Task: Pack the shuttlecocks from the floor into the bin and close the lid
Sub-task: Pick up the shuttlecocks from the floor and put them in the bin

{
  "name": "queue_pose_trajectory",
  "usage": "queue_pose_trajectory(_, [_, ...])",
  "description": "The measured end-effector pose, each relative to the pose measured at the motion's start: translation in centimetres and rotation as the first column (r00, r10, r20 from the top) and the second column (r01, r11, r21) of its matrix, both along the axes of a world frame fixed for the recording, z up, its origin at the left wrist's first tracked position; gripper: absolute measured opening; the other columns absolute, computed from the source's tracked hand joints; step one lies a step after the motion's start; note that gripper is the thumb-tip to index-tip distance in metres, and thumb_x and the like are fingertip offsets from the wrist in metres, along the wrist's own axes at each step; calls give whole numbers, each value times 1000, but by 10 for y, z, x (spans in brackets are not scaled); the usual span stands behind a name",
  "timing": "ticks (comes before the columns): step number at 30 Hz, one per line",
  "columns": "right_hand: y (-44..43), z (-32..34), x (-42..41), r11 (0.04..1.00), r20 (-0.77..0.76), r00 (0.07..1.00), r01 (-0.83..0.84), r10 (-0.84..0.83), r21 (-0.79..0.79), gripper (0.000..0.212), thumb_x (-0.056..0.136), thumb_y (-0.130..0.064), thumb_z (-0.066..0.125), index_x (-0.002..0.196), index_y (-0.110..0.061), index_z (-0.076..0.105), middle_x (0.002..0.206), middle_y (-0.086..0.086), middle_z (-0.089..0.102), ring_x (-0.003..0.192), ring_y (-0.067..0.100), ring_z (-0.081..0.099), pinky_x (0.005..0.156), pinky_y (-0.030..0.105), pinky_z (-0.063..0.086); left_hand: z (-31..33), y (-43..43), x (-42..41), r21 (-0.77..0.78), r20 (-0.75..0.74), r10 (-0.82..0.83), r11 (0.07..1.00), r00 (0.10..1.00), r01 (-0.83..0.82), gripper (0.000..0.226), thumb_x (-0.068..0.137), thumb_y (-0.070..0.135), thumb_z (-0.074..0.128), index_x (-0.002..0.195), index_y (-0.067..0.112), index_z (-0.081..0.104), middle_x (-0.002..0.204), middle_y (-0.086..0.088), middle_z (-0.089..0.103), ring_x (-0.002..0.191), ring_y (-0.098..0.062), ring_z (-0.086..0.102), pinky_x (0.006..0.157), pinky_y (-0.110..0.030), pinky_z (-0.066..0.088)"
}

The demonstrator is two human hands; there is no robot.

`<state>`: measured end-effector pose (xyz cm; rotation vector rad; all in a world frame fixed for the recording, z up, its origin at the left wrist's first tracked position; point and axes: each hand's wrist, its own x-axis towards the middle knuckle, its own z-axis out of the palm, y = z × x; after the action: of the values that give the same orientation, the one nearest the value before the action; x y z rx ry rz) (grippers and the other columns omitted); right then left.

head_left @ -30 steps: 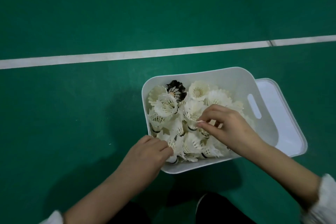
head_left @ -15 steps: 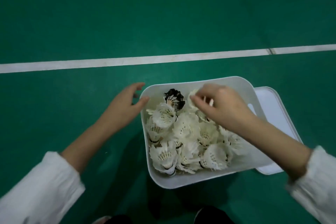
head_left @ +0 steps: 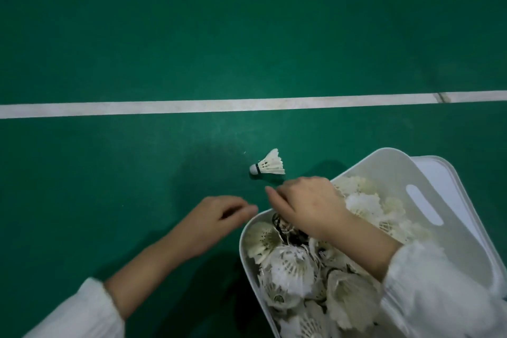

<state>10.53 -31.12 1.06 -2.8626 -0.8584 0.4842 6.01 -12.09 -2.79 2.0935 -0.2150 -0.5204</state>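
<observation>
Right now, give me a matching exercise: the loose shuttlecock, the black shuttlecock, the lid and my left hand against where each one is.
1 loose shuttlecock
2 black shuttlecock
3 lid
4 left hand

A in the bin, partly under the right hand
B beside the bin's left rim, holding nothing
C lying on the green floor, outside the bin
D off the bin, past its right wall

Pairs: 1-C, 2-A, 3-D, 4-B

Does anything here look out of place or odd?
Yes: one white feather shuttlecock lies on its side on the green court floor, outside the white plastic bin. Inside, a single black shuttlecock sits among the white ones, under the right hand.
</observation>
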Motion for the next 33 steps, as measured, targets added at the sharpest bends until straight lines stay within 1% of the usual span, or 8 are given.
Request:
queue_pose_trajectory(4, [0, 0, 6, 997, -23, 999, 47, -46, 57, 45, 96, -47, 29, 65, -20, 46, 66, -4, 48, 61, 19, 46, 54, 31, 34, -49, -21, 52, 198, 134, -4, 980, 991, -23, 27, 94, 27, 48, 118, 15, 55, 107, 2, 57, 86, -14, 55, 77, -28, 41])
queue_pose_trajectory(9, [-9, 2, 21, 987, -15, 991, 137, -136, 86, 32, 96, -36, 38, 69, -20, 43, 69, -3, 47, 64, 20, 44, 52, 32, 30, -91, -56, 108, 542, 200, -371, 813, 907, 213, 62, 88, 1, 40, 145, 18, 21, 154, 3, 17, 107, -27, 56, 66, -32, 43])
queue_pose_trajectory(12, [-16, 2, 25, 985, -34, 987, 162, -160, 64, 33, 96, -36, 38, 68, -19, 44, 70, -2, 48, 64, 20, 45, 56, 31, 33, -96, -67, 123, 655, 248, -410, 738, 877, 160, 65, 87, -2, 41, 145, 15, 18, 149, -6, 23, 95, -31, 59, 66, -39, 48])
queue_pose_trajectory(15, [-20, 3, 25, 984, -58, 985, 164, -161, 65, 32, 96, -35, 38, 68, -20, 43, 69, -3, 46, 65, 19, 45, 57, 31, 34, -90, -70, 127, 684, 281, -401, 721, 872, 111, 48, 87, 1, 44, 132, 13, 32, 118, -12, 41, 76, -28, 56, 55, -38, 43])
queue_pose_trajectory(21, [-27, 13, 25, 980, -63, 986, 161, -155, 119, 26, 95, -30, 41, 83, -15, 59, 81, -1, 56, 78, 19, 55, 68, 34, 46, -77, -49, 106, 761, 179, -507, 614, 843, 209, 33, 93, 10, 43, 125, 19, 39, 110, -11, 56, 94, -28, 58, 65, -35, 44])
queue_pose_trajectory(24, [-42, 28, 19, 967, -49, 983, 184, -178, 177, 26, 96, -30, 43, 106, -16, 62, 104, 0, 58, 99, 16, 54, 86, 27, 42, -47, -27, 90, 698, 227, -355, 709, 907, 103, 23, 93, 20, 48, 116, 17, 47, 103, -10, 62, 87, -28, 58, 63, -35, 48])
queue_pose_trajectory(28, [-72, 49, -8, 922, 36, 972, 208, -232, 326, 35, 93, -25, 49, 128, -21, 49, 129, -3, 44, 115, 10, 46, 96, 22, 39, 29, -13, 47, 265, 428, 102, 936, 898, -232, 11, 88, 29, 59, 90, 18, 56, 80, -2, 64, 69, -23, 54, 62, -35, 47])
queue_pose_trajectory(33, [-90, 56, -58, 867, 56, 982, 132, -180, 481, 55, 87, -20, 56, 136, -20, 32, 138, 2, 31, 102, 7, 51, 72, 37, 55, 97, -62, -23, 110, 515, -2, 992, 857, -64, 13, 84, 39, 57, 83, 27, 55, 74, 19, 51, 70, -3, 47, 63, -18, 41])
